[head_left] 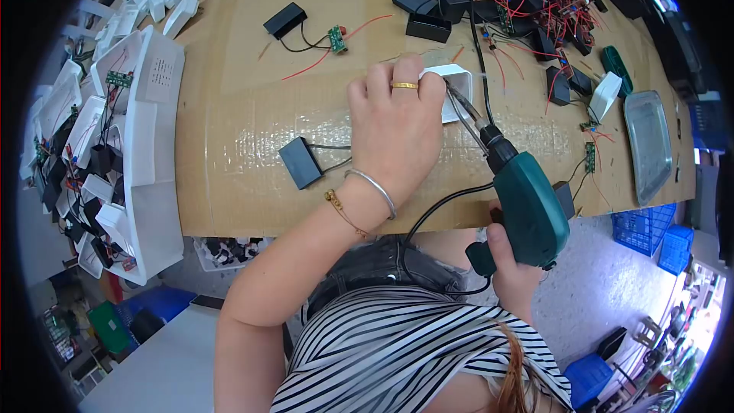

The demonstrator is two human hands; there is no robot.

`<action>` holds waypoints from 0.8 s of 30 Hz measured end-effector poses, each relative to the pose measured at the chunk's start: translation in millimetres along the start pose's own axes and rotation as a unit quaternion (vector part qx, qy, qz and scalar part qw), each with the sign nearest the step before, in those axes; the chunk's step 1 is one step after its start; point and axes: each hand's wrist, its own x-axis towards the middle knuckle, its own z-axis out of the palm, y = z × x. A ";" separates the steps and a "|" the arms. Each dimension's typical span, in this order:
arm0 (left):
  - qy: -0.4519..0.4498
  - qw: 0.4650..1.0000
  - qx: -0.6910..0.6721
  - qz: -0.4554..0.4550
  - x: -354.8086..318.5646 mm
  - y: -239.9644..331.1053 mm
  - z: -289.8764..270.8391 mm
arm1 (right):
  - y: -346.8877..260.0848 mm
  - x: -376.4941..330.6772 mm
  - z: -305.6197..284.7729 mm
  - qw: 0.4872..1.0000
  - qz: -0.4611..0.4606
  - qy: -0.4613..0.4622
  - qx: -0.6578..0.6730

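Note:
My left hand (397,111) is closed over a white plastic case (457,76) on the cardboard, its fingers curled round the near side. My right hand (511,275) grips the handle of a green pistol-shaped soldering gun (533,206) with a black cord. The gun's metal tip reaches up and left into the open case, close to my left fingertips. What lies inside the case is mostly hidden by my hand. A black box (300,162) with two dark wires lies left of my wrist, its wires running under my hand.
Above left, a black box (285,21) is wired to a small green circuit board (337,40). Red-wired boards and black boxes (428,28) pile up at the far right. A metal tray (648,145) lies at right. A white bin (157,138) of parts stands at left.

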 end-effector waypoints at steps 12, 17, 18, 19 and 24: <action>0.002 1.000 -0.003 0.004 0.6 -0.8 0.7 | 13.6 -8.6 1.8 0.983 -0.048 0.043 0.169; 0.002 1.000 -0.001 0.002 2.0 1.8 -0.4 | 11.3 -8.4 1.5 0.981 -0.050 0.052 0.180; 0.002 1.000 0.000 0.003 1.6 1.7 0.3 | 12.2 -8.2 1.1 0.982 -0.050 0.052 0.174; 0.001 1.000 0.000 0.003 1.6 1.6 1.0 | 12.9 -7.5 0.9 0.983 -0.050 0.051 0.167; 0.006 1.000 0.003 0.004 4.4 1.1 -0.4 | 15.6 -4.5 -0.1 0.981 -0.064 0.035 0.180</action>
